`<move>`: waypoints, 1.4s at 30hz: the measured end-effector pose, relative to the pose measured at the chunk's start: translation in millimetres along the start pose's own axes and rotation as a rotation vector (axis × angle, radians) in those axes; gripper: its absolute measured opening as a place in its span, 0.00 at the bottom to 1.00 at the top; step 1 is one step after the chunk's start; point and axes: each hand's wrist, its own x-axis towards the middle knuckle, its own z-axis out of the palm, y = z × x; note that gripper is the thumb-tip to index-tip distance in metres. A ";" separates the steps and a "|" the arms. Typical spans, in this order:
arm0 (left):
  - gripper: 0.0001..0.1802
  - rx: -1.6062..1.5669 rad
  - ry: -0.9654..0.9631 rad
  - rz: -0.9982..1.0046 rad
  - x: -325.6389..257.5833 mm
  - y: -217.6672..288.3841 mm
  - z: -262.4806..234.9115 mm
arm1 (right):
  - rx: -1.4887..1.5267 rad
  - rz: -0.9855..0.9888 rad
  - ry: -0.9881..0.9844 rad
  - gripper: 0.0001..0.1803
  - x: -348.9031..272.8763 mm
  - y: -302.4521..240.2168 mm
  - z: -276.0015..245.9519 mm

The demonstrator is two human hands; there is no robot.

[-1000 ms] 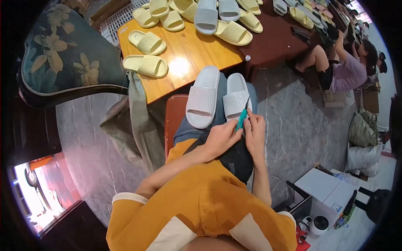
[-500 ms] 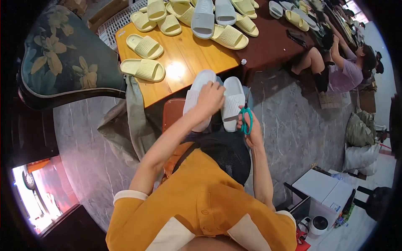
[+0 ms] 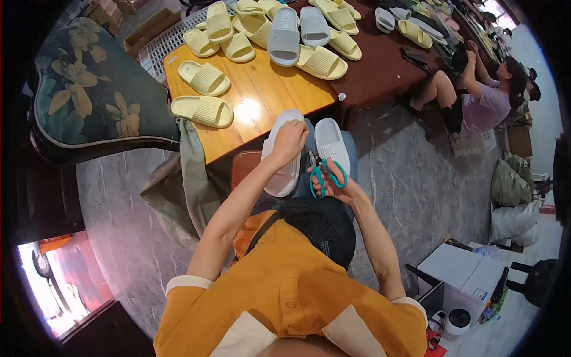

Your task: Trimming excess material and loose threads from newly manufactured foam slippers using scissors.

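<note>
Two pale white slide slippers lie side by side over my lap. My left hand (image 3: 289, 141) is closed at the strap of the left slipper (image 3: 284, 179), its fingertips bent down and partly hidden. In my right hand (image 3: 339, 187) are scissors with teal handles (image 3: 318, 180), the fingers through the loops and the handles spread apart. Their short dark blades point up and away, between the two slippers. Just behind the scissors lies the right slipper (image 3: 331, 141), its near end covered by my right hand.
Ahead stands a wooden table (image 3: 262, 128) with several yellow slippers (image 3: 204, 77) and grey ones (image 3: 284, 37). A brown-covered table (image 3: 372, 80) adjoins it, with more slippers. A flowered chair (image 3: 95, 89) is at left. A person (image 3: 485, 101) sits at far right. White boxes (image 3: 458, 268) stand at lower right.
My right hand has swung left with the scissors, from the right slipper's outer side to the gap between the slippers. The handles have spread. My left hand has shifted slightly left and nearer.
</note>
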 end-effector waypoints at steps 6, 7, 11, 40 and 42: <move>0.06 -0.059 0.004 0.015 -1.1 9.6 -2.5 | 0.009 -0.079 0.100 0.33 20.4 -4.8 3.9; 0.06 -0.072 0.007 0.028 -1.2 11.3 -3.0 | 0.010 -0.107 0.107 0.32 23.8 -5.6 2.4; 0.06 -0.112 0.058 -0.001 -7.9 14.5 -4.6 | -0.054 -0.168 0.177 0.30 31.7 -3.8 4.5; 0.26 0.518 0.226 -0.516 -196.7 -140.7 -240.1 | -1.512 -0.577 0.381 0.32 47.0 -17.9 56.0; 0.28 0.304 0.187 -0.414 -136.5 -133.1 -217.5 | -1.493 -0.580 0.358 0.31 47.2 -17.2 52.1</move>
